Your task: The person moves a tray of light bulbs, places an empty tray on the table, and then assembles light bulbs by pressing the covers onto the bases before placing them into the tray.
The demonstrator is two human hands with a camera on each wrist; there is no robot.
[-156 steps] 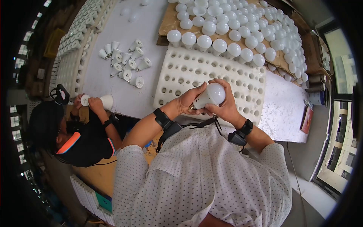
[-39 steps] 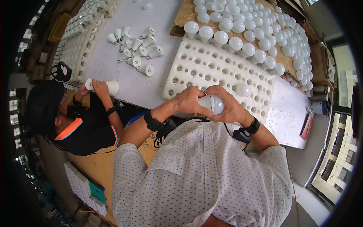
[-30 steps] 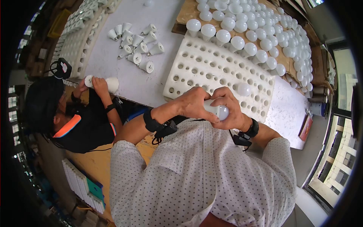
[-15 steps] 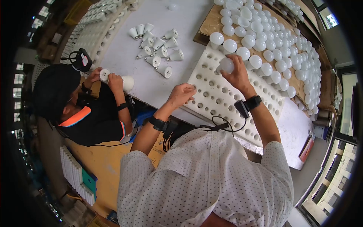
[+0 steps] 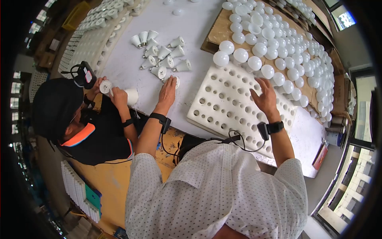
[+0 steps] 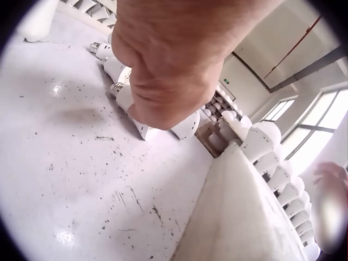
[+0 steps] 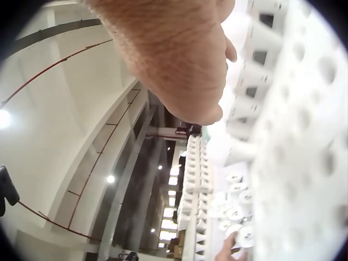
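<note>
In the head view my left hand (image 5: pixel 167 93) reaches over the near end of a loose group of bulb bases, its fingers extended onto the nearest white bulb base (image 5: pixel 177 82), which they partly cover. The left wrist view shows more bases (image 6: pixel 185 126) lying around the fingers. My right hand (image 5: pixel 266 97) hovers over the white foam tray (image 5: pixel 209 113), fingers spread and thumb apart, with nothing seen in its grasp. An assembled bulb (image 5: pixel 221 58) stands at the tray's far left corner, before a row of upright bulbs (image 5: pixel 254 63).
Beyond the tray, a cardboard sheet (image 5: pixel 219 30) carries many white domes. At left a person (image 5: pixel 95 123) in a black cap works on a white base (image 5: pixel 105 86). Trays of bases (image 5: pixel 91 40) stand behind them. Several loose domes (image 5: pixel 178 12) lie at the table's back.
Both hands held a bulb together earlier; the right hand then carried it to the tray's far left corner and let go. The left hand has moved left to the loose bases.
</note>
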